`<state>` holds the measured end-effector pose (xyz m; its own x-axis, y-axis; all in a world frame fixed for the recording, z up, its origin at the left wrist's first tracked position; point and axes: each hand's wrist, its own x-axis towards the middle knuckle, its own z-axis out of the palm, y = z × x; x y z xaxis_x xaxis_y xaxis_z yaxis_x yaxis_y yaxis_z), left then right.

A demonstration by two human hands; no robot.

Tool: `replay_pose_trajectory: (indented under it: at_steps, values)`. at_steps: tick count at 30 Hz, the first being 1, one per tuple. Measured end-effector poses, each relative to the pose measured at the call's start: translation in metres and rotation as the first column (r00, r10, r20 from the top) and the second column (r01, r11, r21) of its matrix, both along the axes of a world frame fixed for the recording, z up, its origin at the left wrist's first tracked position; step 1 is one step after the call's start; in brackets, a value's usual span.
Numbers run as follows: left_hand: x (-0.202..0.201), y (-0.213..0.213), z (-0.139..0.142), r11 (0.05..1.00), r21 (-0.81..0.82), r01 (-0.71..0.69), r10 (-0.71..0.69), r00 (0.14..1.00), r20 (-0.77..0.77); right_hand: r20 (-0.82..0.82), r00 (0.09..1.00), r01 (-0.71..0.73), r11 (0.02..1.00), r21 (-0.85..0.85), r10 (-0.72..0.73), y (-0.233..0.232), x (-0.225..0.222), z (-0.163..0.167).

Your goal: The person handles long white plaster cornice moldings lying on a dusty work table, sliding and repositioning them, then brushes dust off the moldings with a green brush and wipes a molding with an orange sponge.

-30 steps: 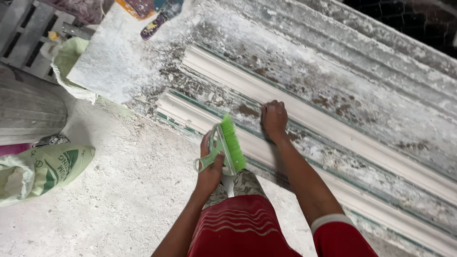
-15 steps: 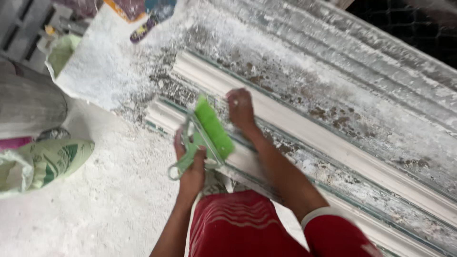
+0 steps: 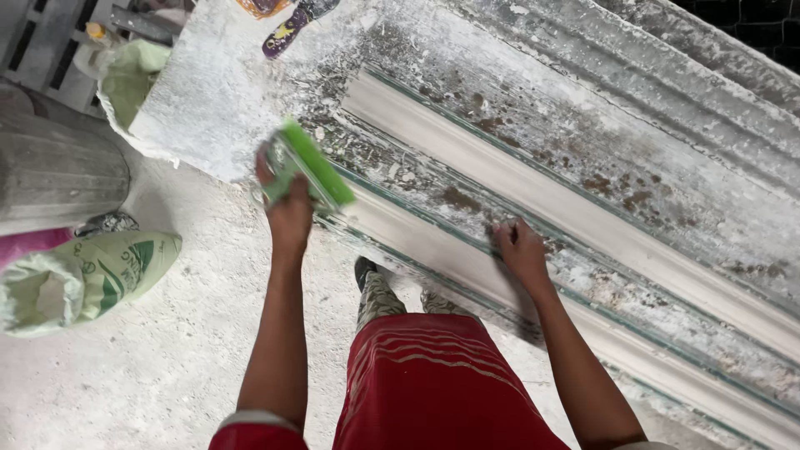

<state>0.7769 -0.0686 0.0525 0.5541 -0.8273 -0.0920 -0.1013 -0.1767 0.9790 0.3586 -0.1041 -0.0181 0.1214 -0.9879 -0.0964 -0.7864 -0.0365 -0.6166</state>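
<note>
**Two hands at a plaster-crusted bench**

One green brush [image 3: 310, 164] sits clamped in the left hand [image 3: 287, 208], fingers wrapped round its handle, bristle block tilted up and away over the near edge of the long bench [image 3: 633, 150]. Just beyond that hand lies a flat white slab [image 3: 208, 92] dusted with powder. The right hand [image 3: 523, 250] rests palm down on a pale moulding strip [image 3: 583, 221], fingers spread a little, holding nothing. Left of the left hand, on the dusty floor [image 3: 167, 367], lies an open pale green sack [image 3: 83, 279] with darker green print, mouth facing left. Above it stands a grey drum [image 3: 54, 175]. Further off, a second pale green bag [image 3: 129, 79] leans by the slab's corner.
</note>
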Motion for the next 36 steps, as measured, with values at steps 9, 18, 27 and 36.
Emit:
replay_pose_trajectory:
  at_steps: [9, 18, 27, 36]
  values:
    - [-0.226, 0.027, -0.050, 0.470, 0.174, 0.866, -0.795, 0.500, -0.343, 0.006, 0.959, 0.282, 0.947, -0.151, -0.284, 0.060, 0.003, -0.016]
    - [0.142, 0.038, -0.042, 0.972, -0.139, 0.191, -0.204, 0.975, -0.084, 0.194, 0.730, 0.511, 0.712, 0.483, -0.655, 0.198, -0.045, -0.030]
    - [-0.144, 0.152, -0.055, 0.555, 0.084, 0.828, -0.721, 0.528, -0.449, 0.270, -0.145, 0.446, 0.180, 0.877, -0.952, 0.220, -0.002, -0.026]
    - [0.069, 0.099, -0.057, 0.998, -0.060, -0.023, 0.020, 0.999, -0.050, 0.419, -0.115, 0.600, 0.274, 0.752, -0.901, 0.268, -0.079, -0.024]
